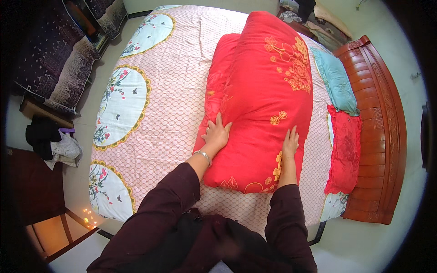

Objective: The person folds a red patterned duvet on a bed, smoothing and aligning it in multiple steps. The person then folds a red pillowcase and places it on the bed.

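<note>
A thick red quilt [259,102] with gold embroidery lies folded lengthwise across the bed. My left hand [217,132], with a ring and a metal bracelet at the wrist, rests on the quilt's left side with its fingers spread. On the right side my right hand [290,143] presses flat, fingers stretched towards the far end. Neither hand appears to grasp the fabric. A lower red layer shows along the quilt's left edge. Beneath it spreads a pink patterned bedsheet [174,112] with white oval floral panels.
A carved wooden headboard [379,129] closes the right side. Before it lie a teal pillow [336,80] and a red ruffled pillow [344,150]. Dark fabric-covered furniture [51,58] stands at the left, with a pile of clothes [65,150] nearer me. More bedding [327,24] is heaped at the far right.
</note>
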Tool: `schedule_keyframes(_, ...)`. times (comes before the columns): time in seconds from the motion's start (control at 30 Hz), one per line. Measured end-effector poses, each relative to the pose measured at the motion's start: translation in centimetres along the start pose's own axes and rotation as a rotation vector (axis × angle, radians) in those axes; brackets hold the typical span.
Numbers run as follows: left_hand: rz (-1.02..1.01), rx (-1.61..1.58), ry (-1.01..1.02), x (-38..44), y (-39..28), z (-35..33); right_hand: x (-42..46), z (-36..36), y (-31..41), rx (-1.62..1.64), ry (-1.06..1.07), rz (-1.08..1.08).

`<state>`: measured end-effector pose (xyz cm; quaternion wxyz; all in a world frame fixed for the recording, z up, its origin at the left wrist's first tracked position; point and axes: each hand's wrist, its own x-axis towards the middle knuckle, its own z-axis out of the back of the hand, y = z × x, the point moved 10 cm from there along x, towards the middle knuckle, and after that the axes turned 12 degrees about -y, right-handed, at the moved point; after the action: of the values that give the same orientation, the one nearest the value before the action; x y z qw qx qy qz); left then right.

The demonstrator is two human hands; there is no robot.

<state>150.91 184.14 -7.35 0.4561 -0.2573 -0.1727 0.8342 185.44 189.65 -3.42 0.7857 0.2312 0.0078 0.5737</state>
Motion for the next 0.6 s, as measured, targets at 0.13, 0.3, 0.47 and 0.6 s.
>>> schedule_keyframes(0.13, 0.066, -0.173, 0.004, 1.3, 2.6, -1.3, -2.8, 2.5, 5.5, 0.003, -0.029, 0.120)
schedule_keyframes(0.3, -0.223, -0.455, -0.251, 3.7, 2.0, 2.2, -5.1, 2.9, 8.3, 0.035, -0.040, 0.220)
schedule_keyframes(0.47, -0.053, -0.811, -0.097, 3.9, -3.7, 3.9, -6.5, 3.5, 7.7, 0.048, -0.044, 0.247)
schedule_keyframes(0.6, -0.036, -1.093, 0.015, 4.6, -3.3, 3.1, -8.1, 3.1, 9.1, 0.104, -0.046, 0.286)
